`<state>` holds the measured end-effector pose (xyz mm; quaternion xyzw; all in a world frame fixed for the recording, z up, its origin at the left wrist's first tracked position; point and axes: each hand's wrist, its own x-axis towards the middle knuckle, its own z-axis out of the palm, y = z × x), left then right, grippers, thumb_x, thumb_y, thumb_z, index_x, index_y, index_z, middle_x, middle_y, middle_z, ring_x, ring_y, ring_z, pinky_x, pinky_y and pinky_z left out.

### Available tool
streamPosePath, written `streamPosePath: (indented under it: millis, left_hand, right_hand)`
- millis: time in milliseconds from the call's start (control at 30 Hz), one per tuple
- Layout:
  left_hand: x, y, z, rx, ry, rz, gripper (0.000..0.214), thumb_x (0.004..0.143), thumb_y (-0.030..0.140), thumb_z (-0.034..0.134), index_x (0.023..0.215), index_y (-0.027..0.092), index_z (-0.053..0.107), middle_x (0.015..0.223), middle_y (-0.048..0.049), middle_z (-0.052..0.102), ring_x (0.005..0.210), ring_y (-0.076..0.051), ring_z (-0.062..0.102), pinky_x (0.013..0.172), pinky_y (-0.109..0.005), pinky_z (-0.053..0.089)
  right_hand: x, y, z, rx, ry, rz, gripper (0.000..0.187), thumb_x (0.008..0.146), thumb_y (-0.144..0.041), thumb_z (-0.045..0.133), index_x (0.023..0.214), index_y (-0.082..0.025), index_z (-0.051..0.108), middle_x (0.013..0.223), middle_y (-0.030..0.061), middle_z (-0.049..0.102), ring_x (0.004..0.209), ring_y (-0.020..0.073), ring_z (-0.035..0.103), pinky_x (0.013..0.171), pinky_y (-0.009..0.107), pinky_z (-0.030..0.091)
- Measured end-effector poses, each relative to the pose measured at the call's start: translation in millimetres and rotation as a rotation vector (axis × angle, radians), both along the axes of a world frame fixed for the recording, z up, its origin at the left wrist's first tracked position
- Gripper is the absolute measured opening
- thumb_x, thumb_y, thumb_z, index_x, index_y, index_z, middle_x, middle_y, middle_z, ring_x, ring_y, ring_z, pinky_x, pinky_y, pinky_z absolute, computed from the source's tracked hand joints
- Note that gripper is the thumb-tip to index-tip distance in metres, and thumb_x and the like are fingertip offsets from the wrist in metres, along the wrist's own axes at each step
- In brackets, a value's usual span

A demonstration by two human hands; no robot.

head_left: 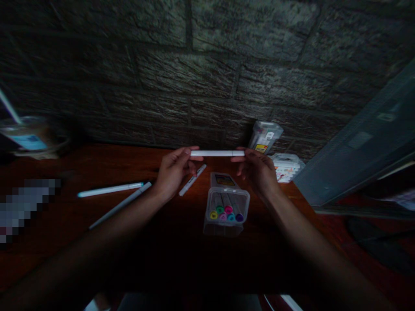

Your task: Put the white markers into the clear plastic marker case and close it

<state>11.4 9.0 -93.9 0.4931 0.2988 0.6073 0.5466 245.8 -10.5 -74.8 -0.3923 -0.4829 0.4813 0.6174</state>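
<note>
- White marker (216,153), held level above the surface (106,162), just beyond the open clear case (223,230).
- Left hand (173,172) pinches one end, thumb against fingers; right hand (262,172) pinches the other.
- Handling, my guess: light, stiff, hard plastic; smooth, a bit slippery, could roll in a loose pinch. Not very fragile.
- Best hold: thumb and fingertips around the barrel or near the ends, as here. A thin seam shows toward the right-hand end, likely a cap edge; grip clear of it if the cap should stay on.
- Both tips hidden under the fingers; cap color, any print: can't tell.
- Loose marker (186,188) lies beside the left hand, lettering too small to read.
- Farther left, two more: a teal-ended one (108,190) and a long pale one (121,205), partly behind the left forearm.
- Markers inside the case show colored ends; bodies blur behind plastic.
- Near edge of the surface lost in dark; far-left patch (26,207) pixelated, unreadable.
</note>
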Motion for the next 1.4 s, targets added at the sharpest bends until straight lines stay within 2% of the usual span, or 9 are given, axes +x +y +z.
streamPosePath:
  millis: [333, 633, 867, 1233, 1400]
  left_hand:
    - [1.0, 2.2, -3.3, 0.139, 0.149, 0.059, 0.028, 0.089, 0.031, 0.078, 0.114, 0.019, 0.074, 0.087, -0.0035, 0.078, 0.051, -0.008, 0.06, 0.051, -0.022, 0.053]
    - [0.9, 0.2, -3.1, 0.193, 0.251, 0.086, 0.019, 0.083, 0.03, 0.083, 0.094, 0.018, 0.074, 0.068, 0.0007, 0.071, 0.048, -0.008, 0.058, 0.047, -0.018, 0.046]
    - [0.1, -1.3, -3.6, 0.214, 0.31, 0.095, 0.016, 0.082, 0.027, 0.083, 0.089, 0.018, 0.073, 0.062, 0.0025, 0.068, 0.046, -0.007, 0.056, 0.045, -0.018, 0.043]
    - [0.8, 1.5, -2.4, 0.108, 0.135, 0.043, 0.025, 0.089, 0.036, 0.077, 0.106, 0.018, 0.077, 0.078, -0.0026, 0.075, 0.05, -0.008, 0.059, 0.049, -0.021, 0.052]
    - [0.4, 0.0, -0.8, 0.026, 0.038, 0.001, 0.026, 0.093, 0.036, 0.073, 0.11, 0.017, 0.077, 0.081, -0.0037, 0.075, 0.051, -0.008, 0.059, 0.05, -0.022, 0.054]
  right_hand:
    - [-1.4, 1.1, -3.8, 0.047, -0.039, -0.027, 0.027, 0.076, -0.04, 0.088, 0.092, -0.021, 0.077, 0.082, 0.0044, 0.083, 0.045, 0.0095, 0.062, 0.038, 0.022, 0.042]
    - [-1.8, 2.1, -6.9, 0.096, -0.112, -0.031, 0.026, 0.071, -0.035, 0.093, 0.082, -0.021, 0.074, 0.07, 0.0006, 0.079, 0.043, 0.0088, 0.061, 0.037, 0.021, 0.044]
    - [-3.0, 1.3, -7.3, 0.104, -0.139, -0.026, 0.026, 0.07, -0.033, 0.094, 0.083, -0.022, 0.074, 0.07, -0.0001, 0.079, 0.043, 0.0092, 0.061, 0.037, 0.022, 0.044]
    - [-1.7, -1.1, -4.0, 0.056, -0.089, -0.017, 0.028, 0.083, -0.046, 0.081, 0.095, -0.022, 0.077, 0.086, 0.0053, 0.083, 0.046, 0.0108, 0.063, 0.039, 0.025, 0.043]
    - [-0.8, -1.2, -2.0, 0.024, -0.071, 0.008, 0.037, 0.084, -0.05, 0.075, 0.104, -0.019, 0.078, 0.091, 0.0092, 0.083, 0.047, 0.0115, 0.062, 0.04, 0.025, 0.042]
